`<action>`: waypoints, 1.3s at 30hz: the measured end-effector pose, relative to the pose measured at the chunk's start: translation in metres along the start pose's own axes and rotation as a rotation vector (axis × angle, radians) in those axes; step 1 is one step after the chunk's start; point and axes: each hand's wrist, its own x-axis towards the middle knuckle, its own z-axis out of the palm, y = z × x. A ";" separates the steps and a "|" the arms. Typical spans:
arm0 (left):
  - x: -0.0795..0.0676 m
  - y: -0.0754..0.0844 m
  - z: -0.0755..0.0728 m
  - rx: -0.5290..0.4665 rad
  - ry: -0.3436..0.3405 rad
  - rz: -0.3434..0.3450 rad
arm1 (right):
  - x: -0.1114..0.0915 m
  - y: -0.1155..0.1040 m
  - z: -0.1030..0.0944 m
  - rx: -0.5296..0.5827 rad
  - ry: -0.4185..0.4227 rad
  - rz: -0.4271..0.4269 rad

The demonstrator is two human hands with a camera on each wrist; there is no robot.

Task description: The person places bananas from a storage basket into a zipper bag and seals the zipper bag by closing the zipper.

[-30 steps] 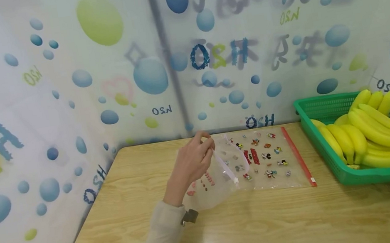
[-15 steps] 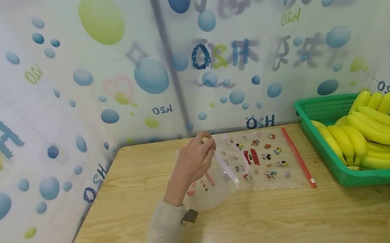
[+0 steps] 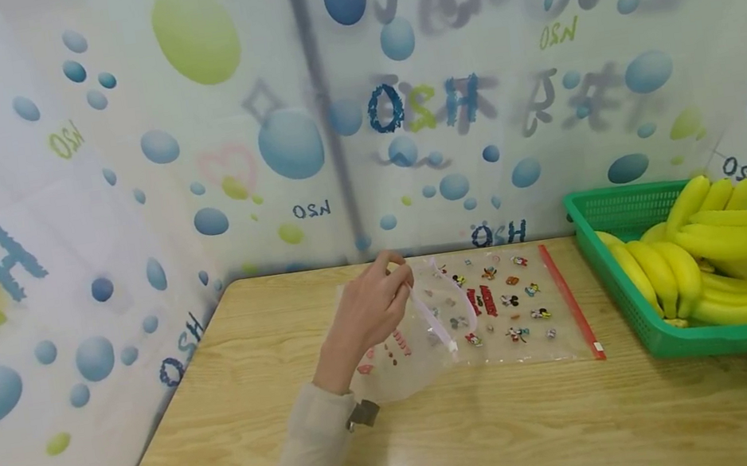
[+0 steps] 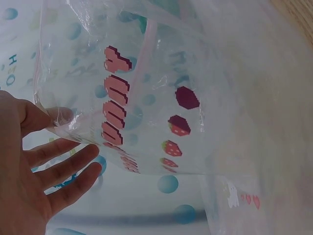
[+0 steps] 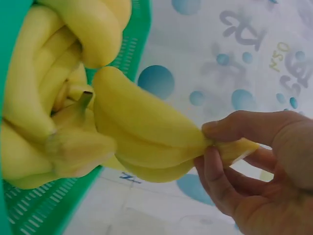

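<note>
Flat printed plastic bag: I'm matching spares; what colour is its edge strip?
The edge strip is red, clearest in the head view.

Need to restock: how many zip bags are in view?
2: a pink-edged bag in the left hand, and a red-edged bag on the table. Others may be hidden beneath.

Mirrored "H2O" repeats across the white, bubble-printed wall sheet [image 3: 499,53]; "MICKEY AND" runs sideways on the clear red-zipped plastic bag [image 3: 516,316]; pink lettering on the translucent lilac-zipped plastic bag [image 4: 127,98] is unclear.
</note>
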 end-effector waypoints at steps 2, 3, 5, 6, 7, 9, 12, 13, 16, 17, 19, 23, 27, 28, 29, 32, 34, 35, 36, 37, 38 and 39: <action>0.000 0.000 0.000 0.000 -0.001 -0.001 | 0.012 0.013 0.004 0.015 0.032 -0.003; 0.000 0.000 0.000 0.000 -0.001 -0.001 | 0.017 0.016 0.005 0.020 0.047 -0.001; 0.000 0.000 0.001 -0.001 0.000 -0.001 | 0.019 0.007 0.002 0.035 0.080 -0.007; 0.000 0.000 0.001 0.000 0.001 -0.001 | 0.016 -0.007 -0.002 0.030 0.094 -0.007; 0.000 0.000 0.001 0.001 0.002 -0.001 | 0.012 -0.022 -0.007 0.024 0.109 -0.011; 0.000 0.000 0.001 0.003 0.002 -0.002 | -0.004 -0.069 -0.025 0.042 0.084 -0.020; -0.001 -0.001 0.000 0.006 -0.001 -0.003 | -0.035 -0.154 -0.052 0.035 0.066 -0.056; -0.001 -0.001 0.000 0.006 -0.002 -0.002 | -0.044 -0.177 -0.060 0.044 0.052 -0.067; -0.001 -0.001 -0.001 0.006 -0.003 0.001 | -0.063 -0.225 -0.072 0.033 0.028 -0.088; -0.001 -0.001 -0.001 0.008 -0.002 0.002 | -0.067 -0.237 -0.074 0.036 0.016 -0.091; -0.001 0.000 -0.001 0.010 -0.001 0.003 | -0.070 -0.251 -0.074 0.026 0.005 -0.111; -0.001 0.000 -0.001 0.011 0.006 0.005 | -0.071 -0.273 -0.069 0.060 0.001 -0.178; -0.001 -0.001 -0.001 0.010 0.006 0.006 | -0.073 -0.297 -0.061 0.153 -0.007 -0.251; -0.001 -0.001 -0.001 0.009 0.004 0.006 | -0.074 -0.303 -0.059 0.184 -0.012 -0.272; -0.001 -0.001 -0.001 0.009 0.002 0.006 | -0.074 -0.308 -0.056 0.214 -0.019 -0.288; -0.001 -0.001 -0.002 0.008 0.000 0.002 | -0.077 -0.324 -0.046 0.289 -0.054 -0.323; 0.000 -0.001 -0.002 0.010 0.002 0.001 | -0.078 -0.334 -0.039 0.320 -0.095 -0.330; 0.000 -0.001 -0.002 0.012 0.002 0.000 | -0.078 -0.339 -0.035 0.323 -0.115 -0.334; 0.000 -0.001 -0.003 0.014 0.001 0.001 | -0.078 -0.343 -0.031 0.325 -0.130 -0.342; 0.000 -0.001 -0.002 0.018 -0.002 0.002 | -0.078 -0.347 -0.026 0.329 -0.144 -0.353; 0.000 -0.001 -0.002 0.020 -0.005 0.003 | -0.079 -0.351 -0.022 0.334 -0.156 -0.362; 0.000 -0.001 -0.002 0.021 -0.007 0.003 | -0.079 -0.355 -0.017 0.344 -0.166 -0.375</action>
